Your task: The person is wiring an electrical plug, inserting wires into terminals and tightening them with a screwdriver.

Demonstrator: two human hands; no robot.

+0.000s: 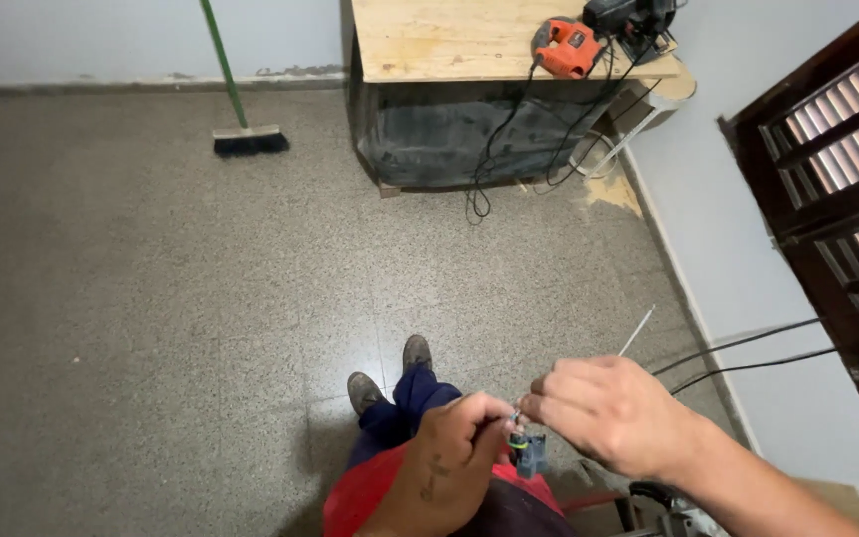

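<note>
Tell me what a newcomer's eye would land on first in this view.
Low in the middle, the left hand and right hand meet, their fingers pinching a thin white wire above a small grey part. Farther back, an orange power tool sits on the wooden bench; a green-handled broom leans at the wall.

A broom (236,99) leans on the wall left of the workbench (449,40), where a jigsaw (567,48) lies.
</note>
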